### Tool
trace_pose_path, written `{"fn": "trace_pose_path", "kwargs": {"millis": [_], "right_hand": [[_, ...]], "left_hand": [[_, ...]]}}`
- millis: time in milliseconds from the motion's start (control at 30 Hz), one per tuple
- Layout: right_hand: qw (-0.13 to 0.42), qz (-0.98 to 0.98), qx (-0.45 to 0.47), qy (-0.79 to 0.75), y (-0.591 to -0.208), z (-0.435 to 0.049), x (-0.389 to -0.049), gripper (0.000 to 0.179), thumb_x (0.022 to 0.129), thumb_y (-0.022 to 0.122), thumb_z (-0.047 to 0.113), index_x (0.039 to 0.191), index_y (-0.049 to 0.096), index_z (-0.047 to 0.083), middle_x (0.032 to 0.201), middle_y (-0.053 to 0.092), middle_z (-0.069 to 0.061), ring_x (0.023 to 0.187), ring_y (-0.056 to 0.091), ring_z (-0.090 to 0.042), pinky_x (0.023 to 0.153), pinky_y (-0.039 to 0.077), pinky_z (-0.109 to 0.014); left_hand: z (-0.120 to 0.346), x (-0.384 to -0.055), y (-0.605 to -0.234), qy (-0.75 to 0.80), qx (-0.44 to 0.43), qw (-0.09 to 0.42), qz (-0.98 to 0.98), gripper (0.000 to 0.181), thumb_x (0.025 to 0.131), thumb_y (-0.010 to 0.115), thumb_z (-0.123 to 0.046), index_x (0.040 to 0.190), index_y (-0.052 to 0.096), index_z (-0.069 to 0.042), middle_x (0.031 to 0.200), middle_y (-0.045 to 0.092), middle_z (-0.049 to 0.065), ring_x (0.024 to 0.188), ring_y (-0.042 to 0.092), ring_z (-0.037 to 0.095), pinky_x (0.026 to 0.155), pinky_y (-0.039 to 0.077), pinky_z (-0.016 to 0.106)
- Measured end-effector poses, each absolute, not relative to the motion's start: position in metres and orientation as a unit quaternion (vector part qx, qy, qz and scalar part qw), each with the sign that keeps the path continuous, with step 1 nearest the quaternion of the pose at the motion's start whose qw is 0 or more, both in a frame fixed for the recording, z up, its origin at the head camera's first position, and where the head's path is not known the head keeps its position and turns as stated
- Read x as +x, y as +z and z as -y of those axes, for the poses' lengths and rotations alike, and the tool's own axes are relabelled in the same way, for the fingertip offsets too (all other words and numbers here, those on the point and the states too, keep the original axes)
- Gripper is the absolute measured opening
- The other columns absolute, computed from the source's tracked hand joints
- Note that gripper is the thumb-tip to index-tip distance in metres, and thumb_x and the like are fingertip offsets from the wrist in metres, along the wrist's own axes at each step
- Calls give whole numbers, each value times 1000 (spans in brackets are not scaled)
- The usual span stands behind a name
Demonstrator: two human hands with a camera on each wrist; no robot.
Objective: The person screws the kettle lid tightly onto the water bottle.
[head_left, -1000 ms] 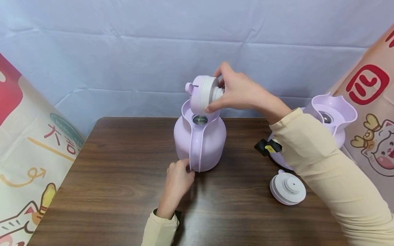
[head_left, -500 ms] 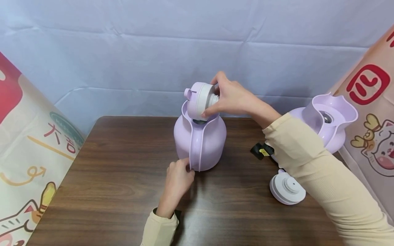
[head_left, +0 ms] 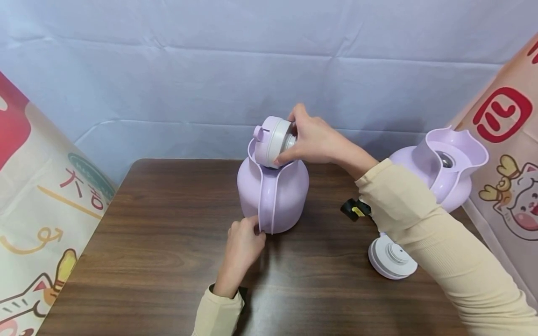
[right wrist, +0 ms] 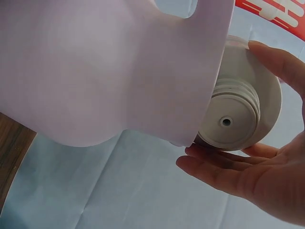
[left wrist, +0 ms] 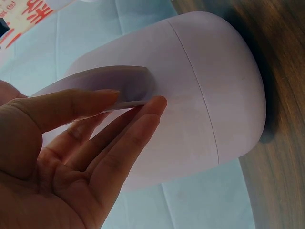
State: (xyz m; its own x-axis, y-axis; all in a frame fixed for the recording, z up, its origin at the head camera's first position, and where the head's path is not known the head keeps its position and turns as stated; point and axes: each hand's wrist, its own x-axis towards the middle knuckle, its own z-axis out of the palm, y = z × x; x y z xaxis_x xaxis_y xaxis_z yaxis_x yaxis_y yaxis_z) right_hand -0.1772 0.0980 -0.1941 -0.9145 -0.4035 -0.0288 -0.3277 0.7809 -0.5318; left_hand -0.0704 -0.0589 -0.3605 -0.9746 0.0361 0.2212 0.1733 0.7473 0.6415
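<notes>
Dark wood-grain tabletop (head_left: 159, 266) stretches out in front of you. Nearest, your left hand (head_left: 244, 242) pinches the lower end of the handle (head_left: 267, 205) of a lilac vacuum jug (head_left: 292, 200), thumb on one side and fingers on the other; neither has shifted over the last second. To your right, a second lid (head_left: 388, 261) lies upside down on the wood, partly hidden by your sleeve (head_left: 433, 238).

What has changed is higher up: your right hand (head_left: 313, 137), gripping the first lid (head_left: 274, 140) between thumb and fingers, has brought it down to the jug's mouth, and the shiny opening that showed a second ago is now covered from above. That puts the lid partly within the flared collar (right wrist: 171, 86), yet it stands on edge, its screw plug (right wrist: 233, 117) pointing sideways, so it looks unseated. Whether it touches the collar, you cannot tell.

Up close, the jug is upright and round-bodied, with a seam (left wrist: 194, 74) round its lower part; the lid pairs a lilac cap and small tab (head_left: 258, 133) with a white underside and a small central hole.

Farther right stands a second lilac jug (head_left: 451, 186), lidless. Pale blue cloth (head_left: 189, 84) hangs behind, between cartoon-printed panels (head_left: 517, 163).
</notes>
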Motion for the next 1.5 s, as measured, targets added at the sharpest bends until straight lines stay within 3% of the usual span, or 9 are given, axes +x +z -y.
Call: {"fn": "trace_pose_path", "kwargs": {"millis": [500, 1100, 1333, 1500], "right_hand": [[74, -946, -196, -248, -199, -98, -176, 74, 62, 81, 31, 110, 30, 5, 93, 54, -15, 85, 53, -28, 73, 41, -37], [95, -951, -193, -223, -198, -102, -174, 69, 68, 77, 36, 108, 33, 1, 96, 54, -17, 88, 53, -29, 77, 40, -39], [106, -952, -194, -212, -193, -104, -172, 69, 72, 74, 36, 115, 35, -1, 102, 54, -18, 92, 51, -29, 81, 39, -40], [101, -952, -217, -192, -184, -106, -171, 78, 74, 72, 34, 130, 33, -3, 122, 49, -20, 110, 47, -32, 91, 36, -43]], "left_hand": [[58, -70, -361, -351, -51, 96, 930, 14, 68, 61, 4, 66, 62, -10, 56, 54, 1, 51, 45, 18, 50, 40, 35], [58, -70, -361, -351, -54, 97, 930, 14, 68, 62, 3, 66, 62, -10, 55, 52, -1, 52, 44, 18, 51, 40, 35], [59, -69, -360, -351, -55, 99, 930, 14, 68, 62, 3, 66, 62, -10, 55, 51, 0, 52, 43, 18, 50, 39, 35], [59, -69, -360, -350, -54, 99, 930, 14, 67, 62, 3, 66, 63, -11, 56, 53, 1, 52, 44, 19, 51, 40, 36]]}}
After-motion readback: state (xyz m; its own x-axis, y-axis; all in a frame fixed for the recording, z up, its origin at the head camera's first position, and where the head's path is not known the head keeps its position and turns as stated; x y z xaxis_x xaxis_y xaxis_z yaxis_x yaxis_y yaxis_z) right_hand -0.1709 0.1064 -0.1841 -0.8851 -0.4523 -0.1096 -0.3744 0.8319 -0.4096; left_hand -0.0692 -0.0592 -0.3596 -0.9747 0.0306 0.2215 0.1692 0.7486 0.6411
